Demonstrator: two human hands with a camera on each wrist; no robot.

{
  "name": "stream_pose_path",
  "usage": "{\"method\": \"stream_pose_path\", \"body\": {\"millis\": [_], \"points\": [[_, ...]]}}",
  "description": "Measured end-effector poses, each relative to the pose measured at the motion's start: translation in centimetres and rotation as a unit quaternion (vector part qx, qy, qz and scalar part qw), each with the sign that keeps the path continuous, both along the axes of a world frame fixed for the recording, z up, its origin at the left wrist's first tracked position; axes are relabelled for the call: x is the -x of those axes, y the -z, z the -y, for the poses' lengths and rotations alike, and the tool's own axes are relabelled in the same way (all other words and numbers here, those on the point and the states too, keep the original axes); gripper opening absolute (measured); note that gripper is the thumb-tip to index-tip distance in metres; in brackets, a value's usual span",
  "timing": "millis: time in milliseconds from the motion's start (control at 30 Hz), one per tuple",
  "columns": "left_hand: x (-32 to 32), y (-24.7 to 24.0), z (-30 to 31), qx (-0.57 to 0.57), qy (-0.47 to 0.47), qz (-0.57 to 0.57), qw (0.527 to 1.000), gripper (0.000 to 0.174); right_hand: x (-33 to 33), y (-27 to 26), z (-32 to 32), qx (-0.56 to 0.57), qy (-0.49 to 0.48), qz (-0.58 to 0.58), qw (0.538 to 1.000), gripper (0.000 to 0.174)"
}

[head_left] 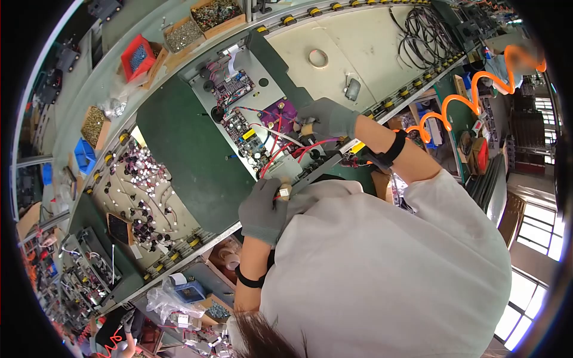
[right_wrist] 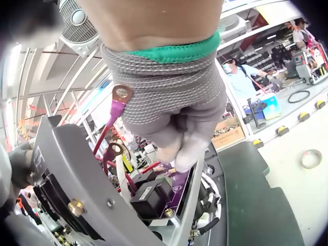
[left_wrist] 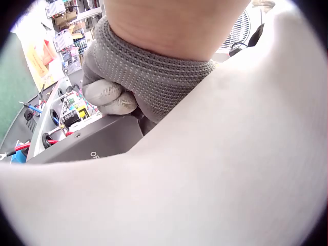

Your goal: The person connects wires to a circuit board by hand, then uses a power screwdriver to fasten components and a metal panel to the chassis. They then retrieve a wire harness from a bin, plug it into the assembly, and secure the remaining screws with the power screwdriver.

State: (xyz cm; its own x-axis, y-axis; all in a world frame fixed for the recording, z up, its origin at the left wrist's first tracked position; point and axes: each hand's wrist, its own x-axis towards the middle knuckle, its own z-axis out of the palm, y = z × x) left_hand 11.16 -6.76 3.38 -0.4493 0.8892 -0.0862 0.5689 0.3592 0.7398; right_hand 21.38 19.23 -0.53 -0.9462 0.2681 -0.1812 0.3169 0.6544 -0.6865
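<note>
An open grey metal housing (head_left: 245,56) holds circuit boards and red and white cables. My gloved left hand (head_left: 262,206) is at its near wall, fingers curled by the panel's top edge (left_wrist: 87,138). At its fingertips is a small white connector (head_left: 284,192) with wires, held against the glove. Inside the housing, my gloved right hand (head_left: 331,119) reaches down to the purple board (head_left: 279,116). Its bent fingertips (right_wrist: 185,160) come together over that board; I cannot tell what they hold. Beside this hand, a red cable ends in a ring terminal (right_wrist: 122,93).
The housing lies on a green board (head_left: 185,149) over a roller-edged line. Left are loose wire harnesses (head_left: 149,179), with screw boxes and a red bin (head_left: 137,56) beyond. A tape roll (head_left: 318,58), black cables (head_left: 424,36) and an orange coiled hose (head_left: 453,101) lie right.
</note>
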Motion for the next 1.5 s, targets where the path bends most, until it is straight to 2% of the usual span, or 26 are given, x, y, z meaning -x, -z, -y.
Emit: {"method": "stream_pose_path", "body": {"millis": [67, 200, 300, 367, 533, 633, 700, 800, 867, 900, 1000, 1033, 1067, 1200, 1267, 1400, 1467, 1500], "points": [[-0.2, 0.6, 0.1, -0.009, -0.008, 0.006, 1.0, 0.024, 0.3, -1.2, 0.2, 0.022, -0.013, 0.058, 0.998, 0.028], [-0.3, 0.5, 0.1, -0.016, -0.019, 0.015, 1.0, 0.025, 0.0, 0.6, -0.3, 0.008, -0.04, 0.03, 0.999, 0.03], [-0.3, 0.3, -0.2, -0.006, -0.019, 0.022, 1.0, 0.026, -0.6, 1.4, 0.0, 0.016, -0.024, -0.013, 1.0, 0.029], [-0.3, 0.9, -0.3, -0.009, -0.02, 0.025, 0.999, 0.026, -0.8, 1.7, 0.7, -0.051, -0.002, -0.044, 0.998, 0.025], [-0.8, 0.7, -0.8, -0.02, -0.029, 0.024, 0.999, 0.025, -1.1, 1.9, 1.5, -0.09, 0.041, -0.02, 0.995, 0.028], [-0.8, 0.8, -1.0, -0.023, -0.03, 0.031, 0.999, 0.017, -1.0, 2.8, 1.3, -0.095, 0.05, -0.027, 0.994, 0.027], [-0.9, 0.5, -1.0, -0.024, -0.039, 0.024, 0.999, 0.018, -1.1, 3.1, 0.9, -0.098, 0.048, -0.032, 0.994, 0.025], [-1.3, 0.2, -1.1, -0.023, -0.05, 0.01, 0.998, 0.018, -1.4, 2.4, 0.2, -0.083, 0.044, -0.103, 0.99, 0.02], [-1.7, -0.3, -1.1, -0.01, -0.05, -0.027, 0.998, 0.02, -1.1, 0.0, 0.0, -0.155, 0.093, -0.04, 0.983, 0.019], [-2.0, -0.5, -1.0, 0.004, -0.047, -0.061, 0.997, 0.022, -1.0, -0.1, 0.0, -0.153, 0.092, -0.043, 0.983, 0.019], [-2.4, -0.5, -0.7, 0.035, -0.033, -0.107, 0.993, 0.025, -0.7, 0.1, 0.3, -0.115, 0.084, -0.054, 0.988, 0.02], [-2.5, -0.4, -0.6, 0.034, -0.034, -0.108, 0.993, 0.025, -0.5, 0.8, 0.6, 0.02, 0.124, -0.053, 0.991, 0.02], [-2.5, -0.3, -0.5, 0.031, -0.037, -0.103, 0.993, 0.026, -0.5, 1.4, 0.9, 0.154, 0.161, -0.05, 0.973, 0.021], [-2.9, -0.4, -0.3, 0.045, -0.05, -0.1, 0.993, 0.027, -1.1, 2.2, 1.5, 0.175, 0.155, -0.053, 0.971, 0.02], [-3.0, -0.4, -0.3, 0.055, -0.054, -0.098, 0.992, 0.027, -1.2, 1.7, 1.5, -0.013, 0.107, -0.061, 0.992, 0.017], [-3.1, -0.7, -0.5, 0.085, -0.051, -0.096, 0.99, 0.027, -1.2, 2.5, 1.3, -0.056, 0.09, -0.082, 0.991, 0.018], [-2.8, -0.5, 0.3, 0.066, -0.046, -0.076, 0.994, 0.027, -1.0, 1.6, 1.8, -0.15, 0.046, -0.057, 0.986, 0.018], [-2.5, -0.3, 0.8, 0.05, -0.042, -0.055, 0.996, 0.028, -0.8, 1.3, 1.8, -0.152, 0.046, -0.056, 0.986, 0.018]]}}
